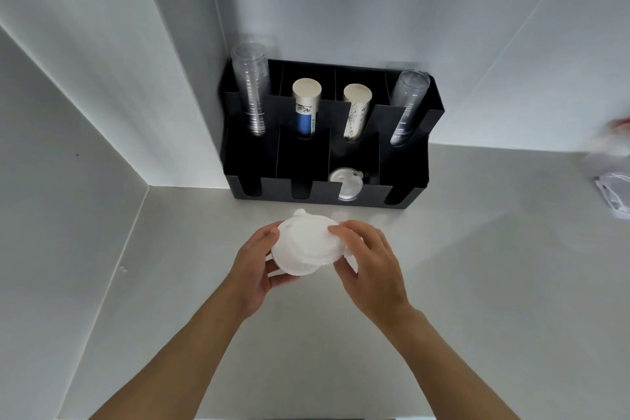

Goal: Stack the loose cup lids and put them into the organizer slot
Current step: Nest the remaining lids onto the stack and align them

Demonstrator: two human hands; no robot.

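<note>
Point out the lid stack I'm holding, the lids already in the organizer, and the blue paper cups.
lid stack [305, 245], head view, top face
lids in organizer [345, 181], head view, top lid
blue paper cups [305, 112], head view, side wall

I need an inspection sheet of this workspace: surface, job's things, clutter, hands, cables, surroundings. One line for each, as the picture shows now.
Surface: pale grey countertop, bare in front of the organizer.
Job's things: stack of white plastic cup lids held above the counter; black plastic organizer in the corner, more white lids in its third front slot, other front slots look empty.
Clutter: blurred clear plastic item at the right edge, cannot identify.
Hands: left hand and right hand both grip the lid stack.
Cables: nothing seen.
Surroundings: white tiled walls; clear and paper cup stacks in the rear slots.
</note>
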